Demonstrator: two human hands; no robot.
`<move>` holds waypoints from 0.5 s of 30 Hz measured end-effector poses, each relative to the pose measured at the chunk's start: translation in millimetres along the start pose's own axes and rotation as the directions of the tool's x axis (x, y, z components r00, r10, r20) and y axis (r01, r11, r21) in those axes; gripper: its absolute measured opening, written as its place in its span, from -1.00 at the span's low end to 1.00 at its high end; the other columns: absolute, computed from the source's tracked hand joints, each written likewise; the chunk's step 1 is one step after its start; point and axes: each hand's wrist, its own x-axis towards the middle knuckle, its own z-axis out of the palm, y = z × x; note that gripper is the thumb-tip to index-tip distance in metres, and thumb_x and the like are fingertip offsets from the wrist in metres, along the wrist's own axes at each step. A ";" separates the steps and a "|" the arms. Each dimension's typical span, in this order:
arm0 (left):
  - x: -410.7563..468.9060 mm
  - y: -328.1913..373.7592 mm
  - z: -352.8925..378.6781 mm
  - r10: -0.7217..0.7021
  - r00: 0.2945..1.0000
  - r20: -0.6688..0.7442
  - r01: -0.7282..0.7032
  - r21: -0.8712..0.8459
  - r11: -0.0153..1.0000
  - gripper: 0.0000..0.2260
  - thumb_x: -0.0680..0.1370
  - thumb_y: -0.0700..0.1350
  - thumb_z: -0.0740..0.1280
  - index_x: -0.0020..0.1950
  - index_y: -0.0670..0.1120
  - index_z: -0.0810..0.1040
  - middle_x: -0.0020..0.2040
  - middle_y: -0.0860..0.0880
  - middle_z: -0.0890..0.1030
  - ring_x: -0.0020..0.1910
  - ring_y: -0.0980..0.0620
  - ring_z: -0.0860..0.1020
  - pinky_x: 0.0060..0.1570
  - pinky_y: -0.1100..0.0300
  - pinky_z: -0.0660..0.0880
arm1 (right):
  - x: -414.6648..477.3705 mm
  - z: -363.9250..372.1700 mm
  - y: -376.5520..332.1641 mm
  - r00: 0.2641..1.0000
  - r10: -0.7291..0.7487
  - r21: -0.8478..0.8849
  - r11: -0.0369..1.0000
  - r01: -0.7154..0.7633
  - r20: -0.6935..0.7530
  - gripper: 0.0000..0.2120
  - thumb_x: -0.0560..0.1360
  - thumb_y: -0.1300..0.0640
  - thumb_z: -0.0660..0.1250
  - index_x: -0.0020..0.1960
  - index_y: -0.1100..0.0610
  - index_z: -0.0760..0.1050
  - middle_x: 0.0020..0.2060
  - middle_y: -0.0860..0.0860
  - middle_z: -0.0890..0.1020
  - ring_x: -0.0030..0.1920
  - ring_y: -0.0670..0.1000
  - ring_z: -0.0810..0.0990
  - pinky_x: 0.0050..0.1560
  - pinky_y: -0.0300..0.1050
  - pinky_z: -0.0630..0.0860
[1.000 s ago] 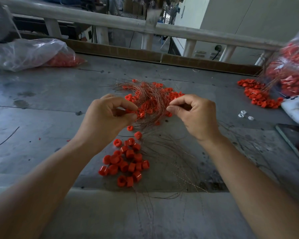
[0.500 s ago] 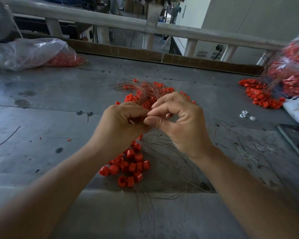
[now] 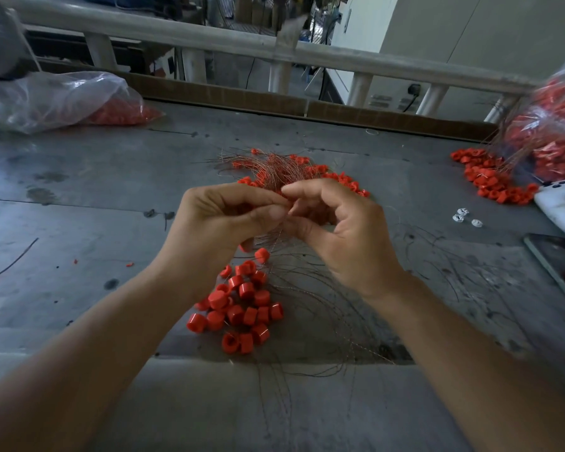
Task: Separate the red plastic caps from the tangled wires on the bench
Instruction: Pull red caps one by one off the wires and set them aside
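Now the left hand (image 3: 222, 223) and right hand (image 3: 346, 239) clamp their fingers (image 3: 307, 188) together on wires (image 3: 273, 243), any cap there hidden; next, probably, pull apart and drop it onto the caps (image 3: 242, 305) below the fingers.

hands (image 3: 229, 220) pinching wire (image 3: 276, 240), red caps (image 3: 242, 308) below

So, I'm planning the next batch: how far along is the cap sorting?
Roughly partway. Done: a pile of loose red caps lies nearest the person, with stripped wires beside it. In hand: the left hand and right hand pinch a wire strand between their fingers. Left: the tangled bundle behind the hands holds many caps, and another heap waits by the bag at the right.
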 end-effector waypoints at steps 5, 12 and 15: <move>2.4 -0.4 -4.8 -0.104 0.993 -0.064 0.093 -0.148 0.985 -0.94 0.22 -0.15 0.39 -0.36 -0.07 0.66 -0.42 0.06 0.59 -0.44 0.19 0.49 -0.51 0.35 0.40 | 2.5 -7.8 -1.2 0.997 -0.050 -0.136 0.990 0.040 -0.067 -0.93 0.40 0.25 0.38 -0.12 0.15 0.59 -0.28 -0.14 0.54 -0.23 -0.15 0.54 -0.20 -0.39 0.44; 0.9 -4.1 -0.7 -0.056 0.998 -0.019 0.056 0.004 0.998 -0.83 0.20 -0.13 0.42 -0.23 -0.04 0.64 -0.39 0.05 0.61 -0.41 0.17 0.53 -0.41 0.38 0.46 | 1.3 -8.2 -3.1 0.999 -0.036 -0.168 0.985 0.034 -0.004 -0.96 0.42 0.24 0.36 -0.15 0.18 0.59 -0.30 -0.09 0.54 -0.27 -0.16 0.50 -0.24 -0.41 0.38; 2.3 -7.3 -1.8 -0.044 0.997 -0.070 0.048 0.059 0.997 -0.72 0.13 -0.16 0.44 -0.18 -0.05 0.59 -0.30 0.06 0.66 -0.29 0.15 0.62 -0.27 0.39 0.51 | 3.1 -14.0 -3.4 0.999 0.004 -0.117 0.993 -0.010 -0.054 -0.94 0.43 0.23 0.34 -0.18 0.11 0.56 -0.30 -0.15 0.53 -0.27 -0.18 0.50 -0.23 -0.40 0.38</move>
